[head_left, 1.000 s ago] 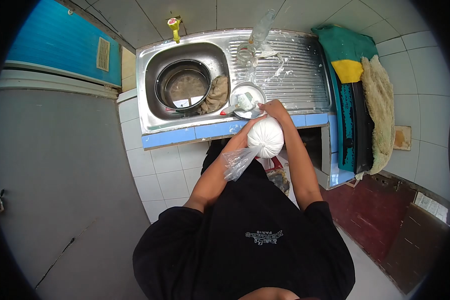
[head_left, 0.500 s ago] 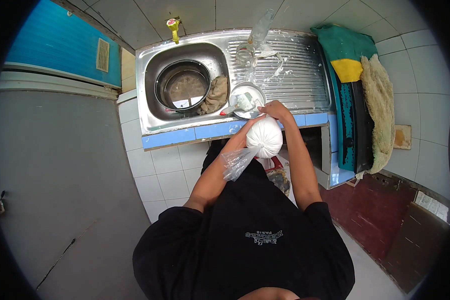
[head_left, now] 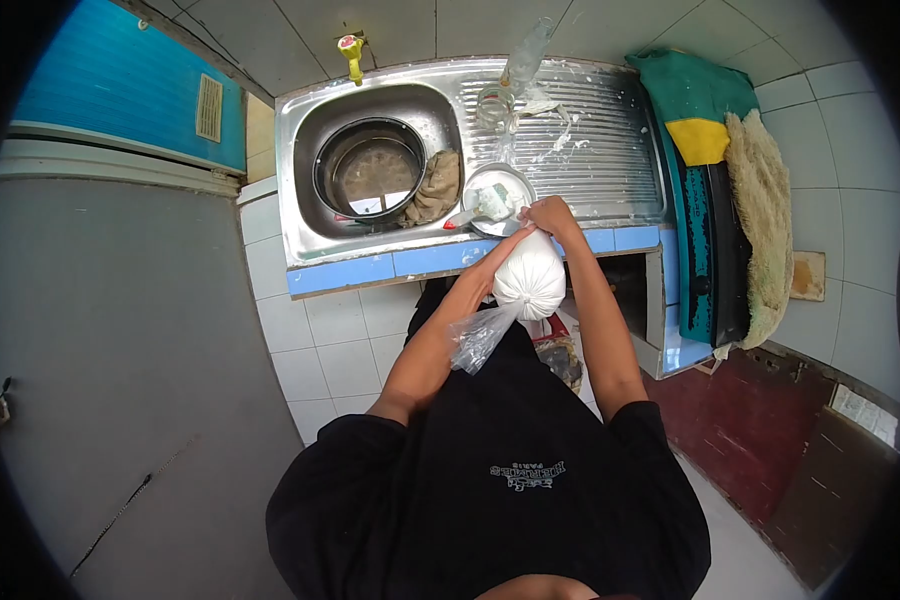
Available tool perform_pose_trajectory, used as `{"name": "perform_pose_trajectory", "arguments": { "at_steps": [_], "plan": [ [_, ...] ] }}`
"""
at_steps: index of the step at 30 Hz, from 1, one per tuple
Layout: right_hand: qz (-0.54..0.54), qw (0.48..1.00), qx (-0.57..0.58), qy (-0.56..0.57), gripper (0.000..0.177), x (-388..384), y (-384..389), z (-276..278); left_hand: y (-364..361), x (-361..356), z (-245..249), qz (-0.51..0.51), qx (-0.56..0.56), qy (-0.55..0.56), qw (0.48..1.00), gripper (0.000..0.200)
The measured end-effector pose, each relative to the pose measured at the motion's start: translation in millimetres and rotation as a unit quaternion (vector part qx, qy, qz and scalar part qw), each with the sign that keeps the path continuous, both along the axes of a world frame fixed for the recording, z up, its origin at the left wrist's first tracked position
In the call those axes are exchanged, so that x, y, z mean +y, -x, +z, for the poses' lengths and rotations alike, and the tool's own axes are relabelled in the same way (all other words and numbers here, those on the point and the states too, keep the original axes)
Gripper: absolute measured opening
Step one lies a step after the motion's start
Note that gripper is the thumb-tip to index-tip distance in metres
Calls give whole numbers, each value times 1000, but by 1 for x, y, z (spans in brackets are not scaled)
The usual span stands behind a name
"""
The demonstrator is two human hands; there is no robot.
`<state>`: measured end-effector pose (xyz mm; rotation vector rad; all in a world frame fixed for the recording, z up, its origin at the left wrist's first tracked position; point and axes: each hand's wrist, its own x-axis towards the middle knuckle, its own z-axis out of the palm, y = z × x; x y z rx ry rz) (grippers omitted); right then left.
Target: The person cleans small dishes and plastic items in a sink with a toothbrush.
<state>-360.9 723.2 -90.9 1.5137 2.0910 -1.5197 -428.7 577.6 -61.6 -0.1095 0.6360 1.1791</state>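
Observation:
A clear plastic bag filled with a white substance (head_left: 528,280) hangs in front of the sink unit, its twisted, gathered end toward my body. My left hand (head_left: 508,248) is closed along the bag's left side, some fingers hidden by it. At the bag's far end, my right hand (head_left: 550,214) pinches the narrow tip with bent fingers. Just beyond both hands sits a round metal bowl (head_left: 526,180) smeared with white. In it lies a whitish, greenish lump (head_left: 495,200), and a red-tipped utensil (head_left: 460,218) rests over the left rim.
A dark round pan (head_left: 320,170) with water and a brown cloth (head_left: 438,188) are in the sink basin (head_left: 295,215). A glass jar (head_left: 494,106) and a clear bottle (head_left: 526,55) lie on the ribbed drainboard (head_left: 610,130). At right stands a black-and-teal appliance (head_left: 698,240) with cloths on it.
The bag's full part has tipped slightly downward toward my body, with its loose plastic end a little lower. Both hands keep their hold near the bowl.

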Motion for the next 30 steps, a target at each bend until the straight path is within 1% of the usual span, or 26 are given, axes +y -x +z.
{"name": "perform_pose_trajectory", "arguments": {
  "at_steps": [2, 5, 9, 12, 18, 21, 23, 24, 26, 30],
  "plan": [
    [11, 1000, -13, -12, 20, 1, 1, -2, 2, -2, 2, -23, 18, 4, 1000, 52],
    [20, 1000, -8, -9, 22, -3, 5, 25, 3, -3, 4, -44, 44, 2, 998, 56],
    [54, 998, -13, -10, 22, 2, 7, 16, 0, -3, -4, -51, 39, 3, 998, 57],
    [24, 999, -19, 20, 21, 3, 7, 4, -1, -2, -3, -47, 43, -3, 998, 57],
    [32, 999, -11, -13, 23, 3, 11, 8, 1, -3, 1, -53, 36, 0, 998, 56],
    [30, 999, 20, -28, 23, 2, 13, 9, 1, -3, -1, -43, 30, -12, 999, 56],
    [-5, 1000, 23, 17, 24, -1, 15, 18, 2, -3, 2, -45, 34, -4, 998, 57],
    [-4, 1000, 23, 17, 24, 0, 14, 12, 2, -3, 1, -45, 34, -4, 998, 57],
    [29, 999, 27, -29, 24, 4, 13, 0, 2, -2, -1, -38, 34, -7, 999, 58],
    [6, 999, 36, -11, 25, -2, 17, 18, 3, -2, 4, -34, 35, -17, 999, 59]
  ]
}}
